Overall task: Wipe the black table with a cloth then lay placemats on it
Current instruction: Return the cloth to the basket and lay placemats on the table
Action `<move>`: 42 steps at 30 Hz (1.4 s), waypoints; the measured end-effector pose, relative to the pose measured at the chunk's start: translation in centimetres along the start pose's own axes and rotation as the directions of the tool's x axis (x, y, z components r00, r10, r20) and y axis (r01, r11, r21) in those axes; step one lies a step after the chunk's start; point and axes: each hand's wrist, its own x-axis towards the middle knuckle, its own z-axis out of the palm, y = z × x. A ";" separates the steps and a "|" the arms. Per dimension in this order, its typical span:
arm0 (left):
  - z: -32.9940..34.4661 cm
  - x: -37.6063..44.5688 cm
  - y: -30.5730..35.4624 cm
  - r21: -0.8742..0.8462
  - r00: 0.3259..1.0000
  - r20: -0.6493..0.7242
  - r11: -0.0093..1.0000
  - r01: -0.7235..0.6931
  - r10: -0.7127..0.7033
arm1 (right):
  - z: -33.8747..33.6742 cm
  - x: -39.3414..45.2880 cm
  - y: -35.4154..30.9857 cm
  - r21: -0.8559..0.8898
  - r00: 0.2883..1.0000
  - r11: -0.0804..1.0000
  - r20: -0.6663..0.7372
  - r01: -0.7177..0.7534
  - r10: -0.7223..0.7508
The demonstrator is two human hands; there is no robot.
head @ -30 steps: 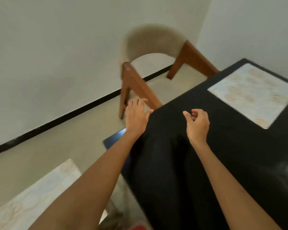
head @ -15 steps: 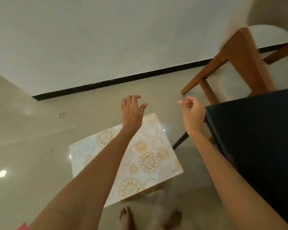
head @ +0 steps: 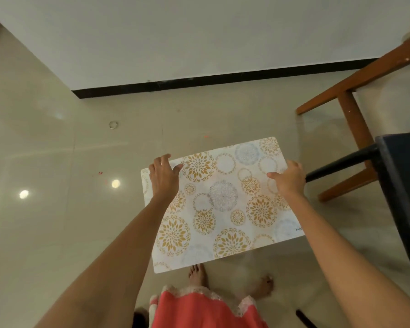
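Note:
A white placemat [head: 223,209] with gold and blue flower circles lies flat below me, left of the black table [head: 405,176]; what holds it up is hidden under it. My left hand [head: 163,176] grips its far left corner, fingers curled over the edge and thumb on top. At the right edge, my right hand [head: 290,177] holds the placemat with the thumb lying on the pattern and the fingers past the rim. Only the table's near corner and a black leg [head: 341,165] show. No cloth is in view.
A wooden chair frame [head: 352,110] stands beyond the table corner, by the white wall with a black skirting [head: 223,79]. On the glossy tile floor lie a small metal ring [head: 113,125] and red specks. My bare feet [head: 197,273] stand just behind the placemat.
My view has swung from the table down to the floor on the left. Both hands have dropped onto the placemat and closed on its left and right edges.

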 end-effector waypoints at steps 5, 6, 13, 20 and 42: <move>0.8 -0.6 -2.4 0.002 0.970 0.050 0.971 0.239 -0.238 | -0.3 1.5 1.3 -0.104 0.986 0.987 0.099 -0.120 0.131; 0.9 -0.7 -2.8 0.015 0.959 0.062 0.961 0.278 -0.278 | -0.2 1.8 1.6 -0.089 0.981 0.986 0.119 -0.141 0.151; 1.0 -0.9 -4.4 -0.007 0.894 0.095 0.898 0.440 -0.437 | 0.1 1.9 3.1 0.036 0.975 0.986 0.161 -0.161 0.154; 0.5 -0.7 -4.2 -0.093 0.906 0.049 0.901 0.423 -0.420 | 0.3 1.7 3.6 0.117 0.971 0.966 0.099 -0.229 0.218; 0.4 -0.4 -2.6 -0.119 0.892 -0.161 0.906 0.406 -0.421 | -1.8 -0.3 4.0 0.263 0.996 0.965 -0.089 0.001 0.023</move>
